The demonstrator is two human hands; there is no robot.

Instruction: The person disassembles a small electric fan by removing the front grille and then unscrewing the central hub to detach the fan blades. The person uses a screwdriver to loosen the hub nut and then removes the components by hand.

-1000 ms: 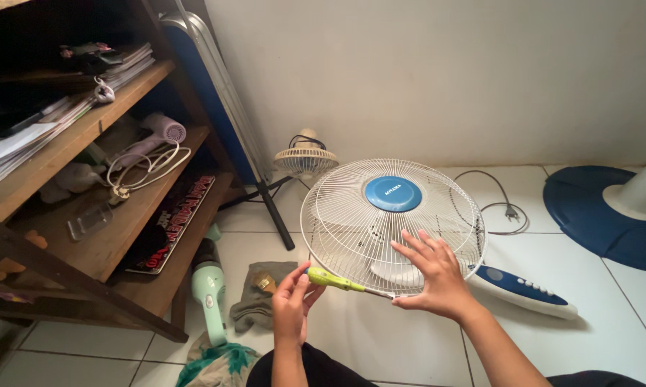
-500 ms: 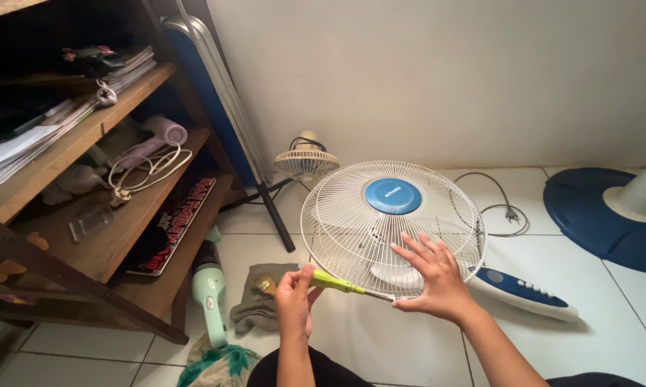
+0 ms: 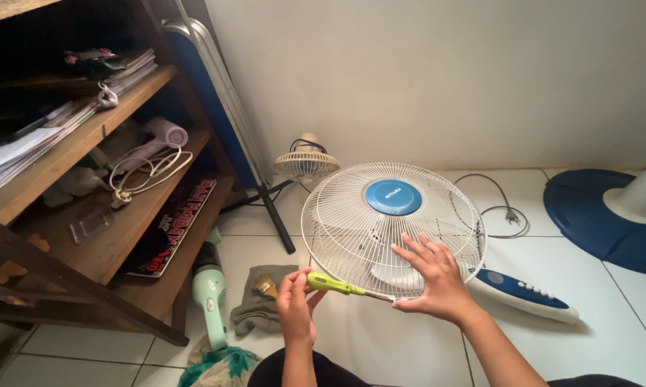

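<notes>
A person sits on a white tiled floor [image 3: 409, 344], seen from their own head looking down. The left hand [image 3: 295, 307] pinches the yellow-green handle of a screwdriver [image 3: 335, 287] between thumb and fingertips, its thin shaft pointing right toward the near rim of a white wire fan guard [image 3: 352, 215]. The guard, with a round blue cap [image 3: 392, 197] at its centre, lies tilted face-up just ahead of the knees. The right hand [image 3: 435, 278] is spread, fingers apart, pressing flat on the guard's lower right edge, apparently steadying it so the tool can work at the rim. The screwdriver's tip sits under that palm, so whatever it meets cannot be seen. Behind the guard, the fan's blue and white control body [image 3: 524, 290] is only partly visible. At the right edge a blue round fan base [image 3: 588, 215] is cut off. To the left stands a wooden shelf [image 3: 86, 143] with papers and a pale purple hair dryer [image 3: 162, 136]; a mint green dryer [image 3: 210, 290] and a grey cloth [image 3: 255, 308] lie on the floor nearby.
</notes>
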